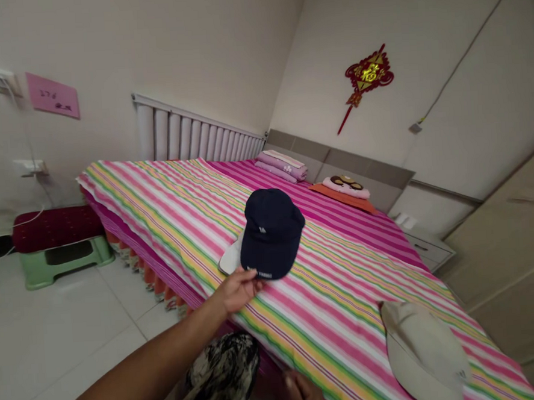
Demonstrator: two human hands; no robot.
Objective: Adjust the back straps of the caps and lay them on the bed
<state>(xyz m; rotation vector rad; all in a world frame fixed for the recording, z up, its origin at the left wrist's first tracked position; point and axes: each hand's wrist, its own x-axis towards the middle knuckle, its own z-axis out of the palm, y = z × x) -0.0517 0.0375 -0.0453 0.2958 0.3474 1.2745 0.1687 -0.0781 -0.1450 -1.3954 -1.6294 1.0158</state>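
Obs., head view. L hand [240, 292] had navy cap [273, 227] pinched by front edge of brim, thumb on top near the lettering. R hand [304, 395] low at bottom edge of view, blurred + partly cut off; fingers looked curled, but couldn't tell if it held anything.

Key relation: navy cap lay directly beyond L hand, up-frame & slightly R. Long axis (brim to crown) ran away from the fingers, brim end nearest, crown far end. L hand in contact, so clearly the nearer; R hand well apart, below. Cap was over striped sheet [347, 322] on bed; couldn't tell whether its underside touched the cloth.

White item [229, 261], brim-like, showed just L of navy cap, mostly hidden behind it; contact betw. the two unclear.

Beige cap [432, 353] sat on the sheet, well to R of both hands, R hand the closer one; lower end ran to frame edge.
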